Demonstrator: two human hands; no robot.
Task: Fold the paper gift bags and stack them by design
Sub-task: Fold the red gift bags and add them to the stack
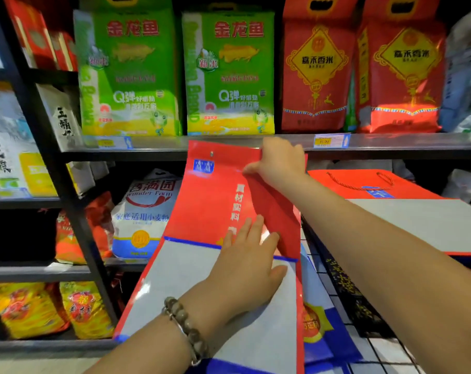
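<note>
A red paper gift bag point(207, 206) with a grey folded-up bottom panel and a blue stripe lies tilted in front of me, its top toward the shelf. My left hand point(248, 263), with a bead bracelet on the wrist, presses flat on it with straight fingers where red meets grey. My right hand point(277, 160) pinches the bag's top right edge at the side fold. A second red gift bag point(407, 211) with a rope handle and grey panel lies flat at the right.
Behind stands a metal shelf point(391, 143) with green rice bags point(229, 74) and red rice bags point(315, 68). Lower shelves hold a flour sack point(142, 211) and yellow bags point(86, 311). A black wire rack point(369, 344) under the bags holds another printed bag point(318, 322).
</note>
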